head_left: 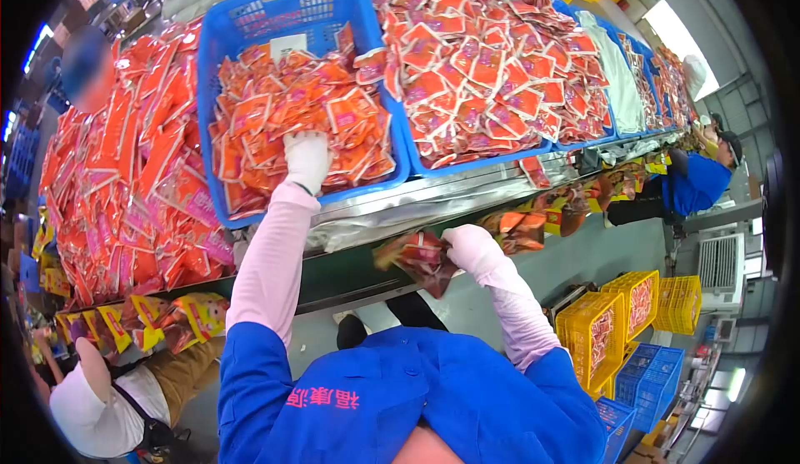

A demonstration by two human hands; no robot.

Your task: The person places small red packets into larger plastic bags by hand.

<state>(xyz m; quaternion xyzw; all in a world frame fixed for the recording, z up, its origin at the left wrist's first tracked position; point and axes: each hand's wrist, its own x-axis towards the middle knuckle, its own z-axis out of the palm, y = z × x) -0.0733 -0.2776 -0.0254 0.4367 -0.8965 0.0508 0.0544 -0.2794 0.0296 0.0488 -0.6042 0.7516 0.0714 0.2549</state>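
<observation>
My left hand (pixel 307 161), in a white glove, reaches into a blue basket (pixel 213 143) of small red-orange packets (pixel 250 114). Its fingertips are hidden among the packets, so its grip does not show. Lower and to the right, my right hand (pixel 471 249), also gloved in white, is closed on the edge of a dark red and brown bag (pixel 425 255). That bag hangs over the near side of the metal worktable (pixel 375 205). Just right of my right hand is another brown and orange bag (pixel 518 229). A single red packet (pixel 534 172) lies on the table's edge.
A second blue basket (pixel 433 168) heaped with packets stands right of the first. Long red packets (pixel 142 164) are piled at left. Co-workers are at far right (pixel 700 182) and lower left (pixel 100 406). Yellow crates (pixel 589 339) and blue crates (pixel 650 381) stand at lower right.
</observation>
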